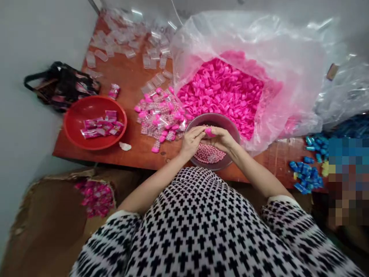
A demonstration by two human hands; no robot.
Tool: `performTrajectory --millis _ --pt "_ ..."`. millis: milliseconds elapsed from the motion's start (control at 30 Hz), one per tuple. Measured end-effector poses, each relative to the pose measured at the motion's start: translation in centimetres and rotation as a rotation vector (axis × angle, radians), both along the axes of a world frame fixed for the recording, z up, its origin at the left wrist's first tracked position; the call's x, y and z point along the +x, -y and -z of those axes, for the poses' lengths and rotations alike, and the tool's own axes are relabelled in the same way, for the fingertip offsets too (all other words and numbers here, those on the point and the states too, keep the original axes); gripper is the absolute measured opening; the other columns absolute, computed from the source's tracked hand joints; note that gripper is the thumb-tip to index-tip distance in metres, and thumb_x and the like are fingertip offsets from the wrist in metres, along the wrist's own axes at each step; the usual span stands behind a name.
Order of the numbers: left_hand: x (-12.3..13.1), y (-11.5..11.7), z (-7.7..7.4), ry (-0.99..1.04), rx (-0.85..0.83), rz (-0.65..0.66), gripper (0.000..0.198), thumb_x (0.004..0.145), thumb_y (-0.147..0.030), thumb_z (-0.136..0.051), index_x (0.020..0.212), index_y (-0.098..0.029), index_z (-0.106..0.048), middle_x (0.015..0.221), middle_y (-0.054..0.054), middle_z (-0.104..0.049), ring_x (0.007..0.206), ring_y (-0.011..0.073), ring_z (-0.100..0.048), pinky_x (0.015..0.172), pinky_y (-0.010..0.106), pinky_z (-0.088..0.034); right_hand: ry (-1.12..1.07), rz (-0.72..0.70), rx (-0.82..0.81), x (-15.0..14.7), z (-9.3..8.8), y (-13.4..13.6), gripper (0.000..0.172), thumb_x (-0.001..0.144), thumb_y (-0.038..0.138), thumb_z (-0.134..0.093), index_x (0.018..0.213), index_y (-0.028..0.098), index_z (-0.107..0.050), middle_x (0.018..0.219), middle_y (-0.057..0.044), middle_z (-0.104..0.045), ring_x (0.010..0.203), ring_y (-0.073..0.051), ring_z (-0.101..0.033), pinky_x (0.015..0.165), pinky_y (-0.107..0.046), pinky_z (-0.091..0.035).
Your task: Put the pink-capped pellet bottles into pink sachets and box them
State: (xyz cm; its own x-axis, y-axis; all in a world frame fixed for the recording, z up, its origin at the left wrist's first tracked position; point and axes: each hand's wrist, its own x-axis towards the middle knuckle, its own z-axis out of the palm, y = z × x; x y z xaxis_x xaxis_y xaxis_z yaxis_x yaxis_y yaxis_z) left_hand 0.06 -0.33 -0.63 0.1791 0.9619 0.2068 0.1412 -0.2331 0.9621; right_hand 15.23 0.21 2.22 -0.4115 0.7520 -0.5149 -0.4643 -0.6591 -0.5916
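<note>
So the pink cap (210, 132) is right between the two hands, over the grey bowl (212, 166), which makes it basically zero reach for either one. It's at about 3 o'clock from the left hand (191, 141) and 10 o'clock from the right hand (222, 139). Looks to me like its long axis runs roughly 10 to 4, but fingers cover a lot of it, and I can't see if there's anything attached. Right hand is curled with the cap pinched at its fingertips; left hand has its fingers bunched up against the cap's side, though I honestly can't tell if it's gripping. The pink beads (208, 154) sit at 6 o'clock, in the bowl just below. On the worktop (123, 79), the bead-filled packs (161, 115) are around 9 to 10, closer to the left hand, and the loose pink caps (221, 92) in the plastic bag (291, 57) are at 1, closer to the right. Elbows bent, left forearm angled toward 2, right toward 10.
</note>
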Motion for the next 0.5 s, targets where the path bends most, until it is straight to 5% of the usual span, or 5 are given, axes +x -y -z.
performTrajectory --millis 267,433,500 --pt "0.1 1.1 1.5 -0.1 -0.062 -0.058 0.029 0.088 -0.034 -0.05 0.104 -0.019 -0.068 0.103 0.006 -0.07 0.095 0.0166 -0.063 0.088 0.031 -0.048 0.147 0.12 -0.035 -2.1 1.6 1.2 0.012 0.074 0.03 -0.055 0.079 0.019 -0.058 0.062 0.004 -0.062 0.069 -0.012 -0.061 0.075 -0.031 -0.056" --pt "-0.1 1.0 2.6 0.002 -0.188 -0.05 0.03 0.085 -0.035 -0.055 0.103 -0.017 -0.069 0.104 0.007 -0.07 0.096 0.0173 -0.063 0.088 0.031 -0.048 0.268 -0.212 0.047 0.0 2.4 1.4 0.044 0.083 0.06 -0.041 0.098 0.021 -0.054 0.085 -0.003 -0.066 0.075 -0.014 -0.063 0.071 -0.032 -0.055" --pt "-0.5 0.9 2.8 0.069 -0.225 -0.066 0.031 0.083 -0.036 -0.057 0.104 -0.016 -0.068 0.106 0.007 -0.07 0.096 0.0178 -0.064 0.088 0.031 -0.048 0.512 -0.366 0.179 1.5 3.0 2.0 0.052 0.082 0.065 -0.039 0.105 0.02 -0.053 0.095 -0.007 -0.066 0.08 -0.016 -0.064 0.072 -0.034 -0.054"
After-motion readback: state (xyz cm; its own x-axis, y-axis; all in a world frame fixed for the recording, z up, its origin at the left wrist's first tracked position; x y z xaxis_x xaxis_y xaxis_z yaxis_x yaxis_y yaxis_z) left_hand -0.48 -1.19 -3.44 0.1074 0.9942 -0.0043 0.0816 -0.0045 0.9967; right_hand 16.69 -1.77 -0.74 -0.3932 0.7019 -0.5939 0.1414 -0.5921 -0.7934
